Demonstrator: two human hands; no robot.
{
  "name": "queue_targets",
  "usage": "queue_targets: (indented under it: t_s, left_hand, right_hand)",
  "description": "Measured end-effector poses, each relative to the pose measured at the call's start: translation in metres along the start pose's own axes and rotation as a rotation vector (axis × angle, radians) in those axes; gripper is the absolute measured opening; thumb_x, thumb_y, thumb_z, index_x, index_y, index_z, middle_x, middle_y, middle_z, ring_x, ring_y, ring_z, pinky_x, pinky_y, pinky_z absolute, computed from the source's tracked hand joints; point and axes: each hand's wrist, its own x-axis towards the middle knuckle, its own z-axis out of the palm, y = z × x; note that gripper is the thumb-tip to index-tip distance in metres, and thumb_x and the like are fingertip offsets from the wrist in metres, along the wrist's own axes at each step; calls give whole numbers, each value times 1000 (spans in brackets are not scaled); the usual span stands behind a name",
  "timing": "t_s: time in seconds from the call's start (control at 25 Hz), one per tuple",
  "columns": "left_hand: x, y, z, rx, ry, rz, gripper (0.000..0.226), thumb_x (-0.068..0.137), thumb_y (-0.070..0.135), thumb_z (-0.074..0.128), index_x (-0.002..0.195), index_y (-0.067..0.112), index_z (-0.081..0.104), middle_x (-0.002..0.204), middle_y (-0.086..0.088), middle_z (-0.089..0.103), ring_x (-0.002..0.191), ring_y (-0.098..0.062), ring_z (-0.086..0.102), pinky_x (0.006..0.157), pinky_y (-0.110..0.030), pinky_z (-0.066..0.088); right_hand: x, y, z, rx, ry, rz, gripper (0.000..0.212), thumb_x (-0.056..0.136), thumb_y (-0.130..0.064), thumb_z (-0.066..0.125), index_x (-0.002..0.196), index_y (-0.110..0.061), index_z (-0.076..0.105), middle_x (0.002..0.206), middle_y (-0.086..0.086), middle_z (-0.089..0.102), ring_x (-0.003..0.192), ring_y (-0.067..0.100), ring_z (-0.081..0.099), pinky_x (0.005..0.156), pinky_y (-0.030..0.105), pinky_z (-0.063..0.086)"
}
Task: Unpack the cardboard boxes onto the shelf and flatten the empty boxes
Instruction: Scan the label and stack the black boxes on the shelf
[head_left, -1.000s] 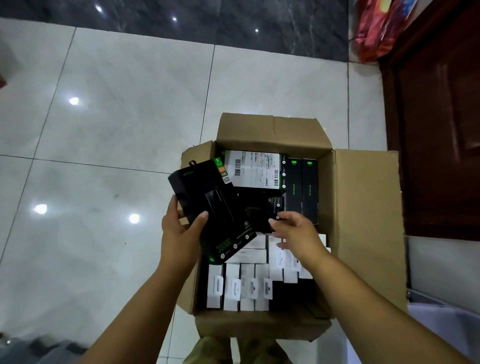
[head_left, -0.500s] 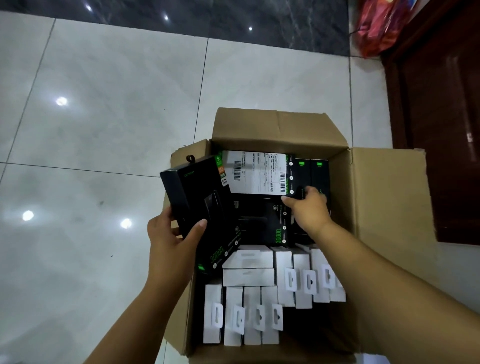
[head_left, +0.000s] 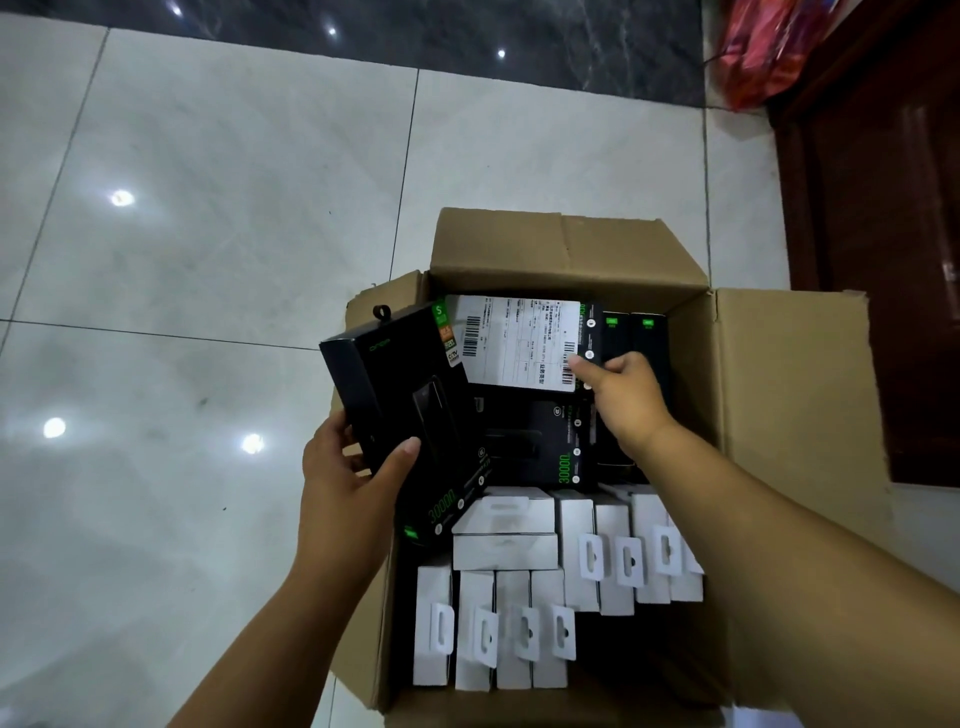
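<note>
The left hand (head_left: 349, 486) grips a black box (head_left: 410, 415) by its lower end, thumb across the front and fingers curled behind, holding it tilted over the left edge of the open cardboard box (head_left: 789, 395). The black box bears green print and a small hang loop at its top. The right hand (head_left: 626, 397) reaches into the cardboard box, its fingers curled around the edge of a black box with a white label (head_left: 519, 340) lying flat near the far wall. Closest in the cardboard box stand rows of white boxes (head_left: 511, 631) with hang tabs, two more lying flat on top. Beyond them lie other black boxes (head_left: 540, 441), some upright along the far right corner. The cardboard box sits on a glossy tiled floor (head_left: 208, 208), flaps spread outward.
</note>
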Motion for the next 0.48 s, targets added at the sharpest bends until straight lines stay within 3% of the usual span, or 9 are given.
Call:
queue_targets:
  t_s: [0.08, 0.12, 0.2, 0.28, 0.36, 0.48]
  left_hand:
    - [-3, 2, -1, -21, -15, -24, 55, 88, 20, 65, 136, 22, 40, 119, 8, 52, 83, 1, 56, 53, -5, 46]
    - [-5, 2, -1, -19, -22, -31, 55, 88, 21, 65, 137, 22, 38, 118, 8, 53, 84, 0, 57, 54, -7, 46]
    - [-7, 3, -3, -15, -23, -44, 56, 88, 22, 64, 137, 21, 36, 118, 7, 54, 90, -5, 58, 59, -9, 44]
    - [-10, 3, -5, -25, -21, -56, 57, 88, 21, 65, 137, 20, 35, 119, 6, 53, 96, -10, 56, 62, -9, 43]
    - [-13, 4, -7, -29, -26, -61, 57, 89, 21, 64, 137, 20, 34, 119, 6, 52, 98, -11, 55, 63, -9, 42]
    - [-19, 6, -10, -35, -31, -65, 56, 90, 21, 63, 137, 20, 33, 119, 6, 52, 101, -13, 55, 65, -10, 42]
  right_hand:
    - [-5, -4, 0, 71, 21, -1, 36, 82, -31, 75, 89, -16, 44, 92, 4, 57, 90, 25, 60, 77, 40, 52]
    - [-9, -7, -1, 124, -1, 15, 38, 80, -26, 77, 98, -16, 46, 102, 8, 60, 96, 26, 62, 85, 47, 53]
    - [-14, -10, -4, 211, -91, 43, 72, 76, -14, 79, 134, -15, 35, 124, 12, 58, 107, 28, 62, 92, 51, 51]
    - [-21, -11, -10, 204, -180, -1, 106, 73, -5, 79, 151, -29, 12, 133, 7, 54, 115, 27, 58, 94, 50, 50]
    - [-34, -12, -16, 120, -276, -46, 111, 73, -2, 79, 150, -39, 8, 126, -5, 56, 109, 21, 59, 81, 42, 54]
    - [-53, -9, -21, 56, -267, -17, 82, 73, -6, 80, 134, -32, 31, 119, -3, 59, 96, 20, 63, 59, 30, 49]
